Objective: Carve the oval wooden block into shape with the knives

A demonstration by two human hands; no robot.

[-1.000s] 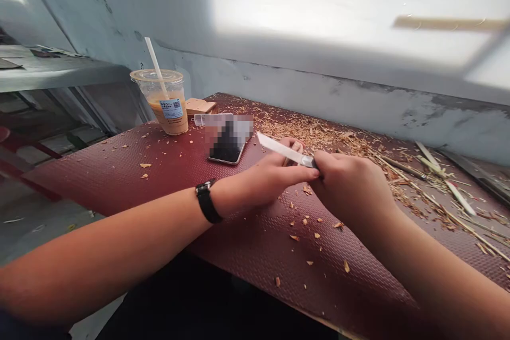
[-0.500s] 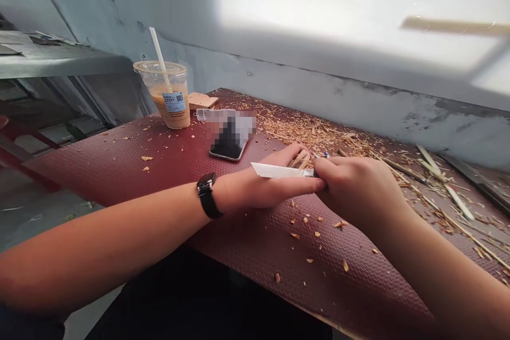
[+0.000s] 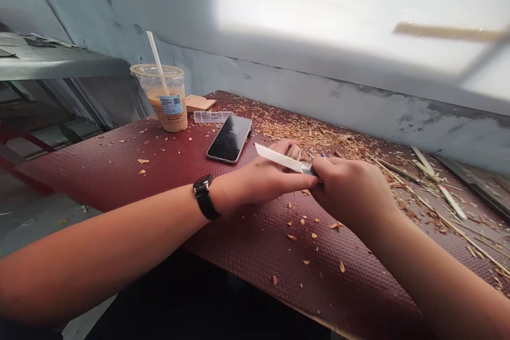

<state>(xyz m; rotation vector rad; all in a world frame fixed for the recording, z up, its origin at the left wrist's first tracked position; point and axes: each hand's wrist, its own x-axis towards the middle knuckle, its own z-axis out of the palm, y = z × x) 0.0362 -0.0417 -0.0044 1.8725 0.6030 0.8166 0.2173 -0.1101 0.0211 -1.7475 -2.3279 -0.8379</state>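
My right hand [image 3: 350, 191] is closed around the handle of a knife, and its pale blade [image 3: 279, 158] points left over my left hand. My left hand [image 3: 271, 175], with a black watch [image 3: 205, 197] on the wrist, is curled around a small piece of wood [image 3: 294, 152] whose top shows between the fingers. Its thumb reaches toward the base of the blade. Both hands hover just above the dark red textured table [image 3: 179, 180], with wood chips [image 3: 306, 223] scattered below them.
A plastic cup of iced drink with a straw [image 3: 166, 96] stands at the table's far left. A phone [image 3: 230, 138], a clear small box [image 3: 211, 116] and a wooden block [image 3: 199, 102] lie nearby. Shavings and thin bamboo strips [image 3: 438, 191] cover the right side. A grey wall rises behind.
The blade dipped to nearly level half a second ago and has tilted back up to the left. Both hands stay together in the same spot.
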